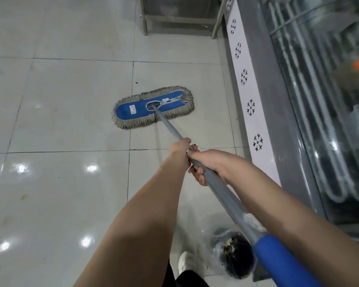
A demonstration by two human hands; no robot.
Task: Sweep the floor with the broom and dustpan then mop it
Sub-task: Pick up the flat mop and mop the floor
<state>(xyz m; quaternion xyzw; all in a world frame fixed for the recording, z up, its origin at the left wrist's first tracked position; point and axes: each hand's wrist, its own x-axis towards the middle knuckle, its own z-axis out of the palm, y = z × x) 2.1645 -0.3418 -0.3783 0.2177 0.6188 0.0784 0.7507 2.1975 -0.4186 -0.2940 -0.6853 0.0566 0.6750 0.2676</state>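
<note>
Mop (139,112) lies flat on the tiled floor (60,100), ahead of me and left of the freezer (298,100). Its blue, fringed head runs left to right, the right end a little farther off. The grey handle (226,194) slants back from the head's middle toward me at lower right and ends in a blue grip (278,259). My left hand (181,149) is wrapped round the handle. My right hand (207,164) is wrapped round it just behind, and the two touch. Beside my shoe (184,262), a bin (234,257) lined with clear plastic holds dark rubbish with pale bits. I cannot make out what lies under the freezer's glass.
</note>
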